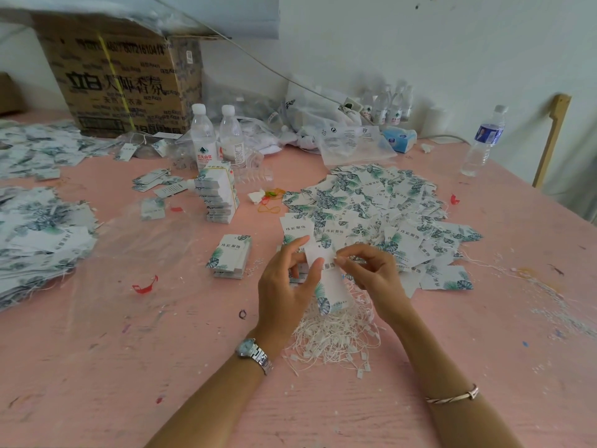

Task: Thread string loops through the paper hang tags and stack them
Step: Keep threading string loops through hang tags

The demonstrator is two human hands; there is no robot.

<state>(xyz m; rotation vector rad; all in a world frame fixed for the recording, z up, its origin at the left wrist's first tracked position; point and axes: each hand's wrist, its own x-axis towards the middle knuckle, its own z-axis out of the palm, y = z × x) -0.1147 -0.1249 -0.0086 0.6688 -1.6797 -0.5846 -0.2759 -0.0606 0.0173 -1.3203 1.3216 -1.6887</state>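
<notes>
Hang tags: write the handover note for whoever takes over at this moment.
Left hand holds one tag above the table.
Right hand pinches the tag's top end near the hole; any string there is too fine to see.
Loose strings lie piled under the hands.
Done: a heap of strung tags behind the hands.
Left: this tag, plus the neat stack to the left, apparently unstrung.
</notes>
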